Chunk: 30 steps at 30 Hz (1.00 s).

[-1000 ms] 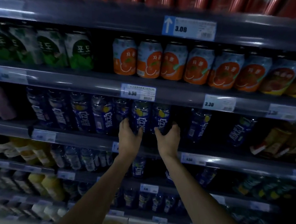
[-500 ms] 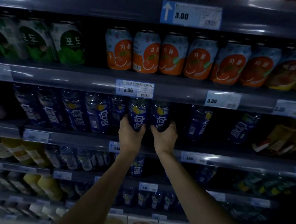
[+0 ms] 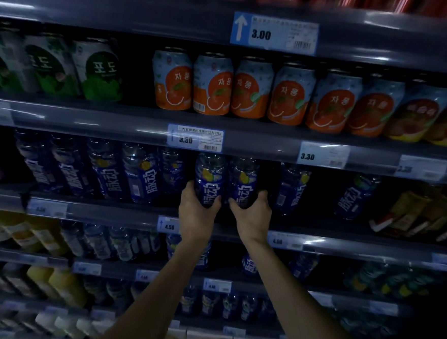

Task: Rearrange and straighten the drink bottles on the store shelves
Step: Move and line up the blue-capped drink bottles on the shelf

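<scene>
Two blue-labelled drink bottles stand side by side at the front of the middle shelf (image 3: 124, 214). My left hand (image 3: 196, 215) grips the lower part of the left bottle (image 3: 209, 177). My right hand (image 3: 253, 217) grips the lower part of the right bottle (image 3: 243, 181). The two bottles nearly touch and stand upright. More of the same blue bottles (image 3: 140, 174) fill the shelf to the left, leaning slightly. Two further ones (image 3: 291, 188) stand spaced apart to the right.
Orange cans (image 3: 213, 85) and green cans (image 3: 99, 70) line the shelf above. Price tags (image 3: 195, 138) hang on the shelf fronts. Yellow packs (image 3: 423, 212) lie at the far right. Lower shelves hold clear, yellow and blue bottles.
Both hands have closed in on the two blue bottles and brought them together at the shelf front. The camera view shifted slightly between frames.
</scene>
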Tool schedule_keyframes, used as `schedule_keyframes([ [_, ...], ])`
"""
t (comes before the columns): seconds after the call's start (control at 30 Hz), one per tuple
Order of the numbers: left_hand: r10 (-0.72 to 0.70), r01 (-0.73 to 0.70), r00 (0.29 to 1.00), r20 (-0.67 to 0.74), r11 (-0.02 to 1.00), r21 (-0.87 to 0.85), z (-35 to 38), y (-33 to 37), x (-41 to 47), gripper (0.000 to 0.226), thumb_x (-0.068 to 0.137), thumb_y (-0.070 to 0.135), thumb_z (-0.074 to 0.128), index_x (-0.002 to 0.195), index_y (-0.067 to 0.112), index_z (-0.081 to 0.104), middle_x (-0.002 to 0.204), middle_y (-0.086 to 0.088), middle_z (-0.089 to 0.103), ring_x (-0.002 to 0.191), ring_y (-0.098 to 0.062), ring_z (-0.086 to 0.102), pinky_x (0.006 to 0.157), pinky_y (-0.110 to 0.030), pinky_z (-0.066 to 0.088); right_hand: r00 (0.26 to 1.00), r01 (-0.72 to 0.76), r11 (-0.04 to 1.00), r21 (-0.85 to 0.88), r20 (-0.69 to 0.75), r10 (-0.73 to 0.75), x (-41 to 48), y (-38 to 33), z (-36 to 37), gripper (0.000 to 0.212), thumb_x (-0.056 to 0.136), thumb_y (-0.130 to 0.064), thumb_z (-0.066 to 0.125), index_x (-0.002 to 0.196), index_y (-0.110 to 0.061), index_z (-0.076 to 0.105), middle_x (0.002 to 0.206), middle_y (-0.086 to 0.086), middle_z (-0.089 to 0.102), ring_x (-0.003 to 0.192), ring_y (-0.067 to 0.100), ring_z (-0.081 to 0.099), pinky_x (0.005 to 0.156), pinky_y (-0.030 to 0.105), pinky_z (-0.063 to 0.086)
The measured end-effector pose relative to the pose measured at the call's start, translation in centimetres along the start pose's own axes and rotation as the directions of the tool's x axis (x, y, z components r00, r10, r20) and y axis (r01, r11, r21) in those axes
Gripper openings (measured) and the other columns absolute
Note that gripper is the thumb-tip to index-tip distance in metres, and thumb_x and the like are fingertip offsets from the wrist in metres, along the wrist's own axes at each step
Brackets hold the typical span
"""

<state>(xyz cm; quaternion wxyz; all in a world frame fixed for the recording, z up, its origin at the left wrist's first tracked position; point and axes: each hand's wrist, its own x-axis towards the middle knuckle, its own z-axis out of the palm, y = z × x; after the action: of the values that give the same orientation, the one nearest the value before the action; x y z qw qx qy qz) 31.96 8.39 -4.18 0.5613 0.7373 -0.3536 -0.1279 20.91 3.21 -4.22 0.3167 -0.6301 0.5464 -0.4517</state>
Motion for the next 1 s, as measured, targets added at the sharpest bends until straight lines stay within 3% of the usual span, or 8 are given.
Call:
schedule_keyframes([
  [0.13,-0.004,0.004,1.0,0.004,1.0,-0.005,0.4,0.5,-0.5,0.079,0.079,0.038,0.075,0.143,0.014,0.034,0.135,-0.005,0.053,0.121,-0.018,0.052,0.096,-0.041,0.051,1.0,0.004,1.0,-0.011,0.006,-0.004,-0.3,0.0,-1.0,0.053,0.076,-0.036,0.079,0.108,-0.011,0.045,0.106,0.008,0.062,0.096,0.022,0.061,0.079,0.035,0.055],
  [0.43,0.012,-0.012,1.0,0.021,0.999,0.03,2.0,1.7,-1.8,0.071,0.078,0.037,0.075,0.136,0.012,0.041,0.128,-0.005,0.057,0.113,-0.018,0.058,0.091,-0.04,0.053,1.0,0.01,0.999,-0.047,-0.025,-0.011,-0.5,1.0,-3.2,0.059,0.076,-0.039,0.079,0.115,-0.012,0.043,0.108,0.005,0.06,0.096,0.019,0.06,0.072,0.024,0.045],
  [0.57,0.016,-0.017,0.999,0.033,0.999,0.035,2.5,2.1,-2.3,0.073,0.079,0.037,0.075,0.138,0.012,0.039,0.131,-0.006,0.055,0.115,-0.02,0.058,0.091,-0.041,0.053,0.998,0.043,0.996,-0.084,-0.036,-0.046,-0.1,1.5,-4.0,0.053,0.075,-0.037,0.079,0.106,-0.012,0.045,0.103,0.006,0.061,0.091,0.02,0.061,0.067,0.023,0.044],
  [0.77,0.018,-0.019,0.999,0.038,0.999,0.026,3.1,2.6,-2.8,0.07,0.08,0.037,0.074,0.136,0.012,0.04,0.13,-0.005,0.055,0.114,-0.02,0.058,0.089,-0.041,0.054,0.997,0.049,0.995,-0.092,-0.052,-0.054,-0.2,1.8,-4.5,0.053,0.077,-0.036,0.078,0.109,-0.008,0.046,0.107,0.01,0.06,0.097,0.024,0.06,0.074,0.031,0.049],
  [0.93,0.007,-0.006,0.999,0.038,1.0,-0.029,3.0,2.5,-2.7,0.065,0.079,0.035,0.076,0.131,0.013,0.044,0.122,-0.002,0.059,0.108,-0.016,0.06,0.087,-0.037,0.055,0.996,0.055,0.992,-0.112,-0.065,-0.063,-0.5,1.9,-4.1,0.054,0.08,-0.038,0.075,0.113,-0.007,0.046,0.109,0.01,0.059,0.1,0.025,0.06,0.07,0.027,0.044],
  [1.0,0.002,0.0,1.0,0.031,0.999,-0.051,3.1,2.4,-2.7,0.065,0.079,0.033,0.076,0.132,0.014,0.044,0.123,-0.001,0.058,0.11,-0.014,0.058,0.09,-0.036,0.054,0.997,0.051,0.99,-0.134,-0.046,-0.058,-0.9,2.0,-4.1,0.062,0.081,-0.042,0.073,0.124,-0.005,0.048,0.119,0.011,0.06,0.109,0.026,0.058,0.08,0.031,0.05],
])
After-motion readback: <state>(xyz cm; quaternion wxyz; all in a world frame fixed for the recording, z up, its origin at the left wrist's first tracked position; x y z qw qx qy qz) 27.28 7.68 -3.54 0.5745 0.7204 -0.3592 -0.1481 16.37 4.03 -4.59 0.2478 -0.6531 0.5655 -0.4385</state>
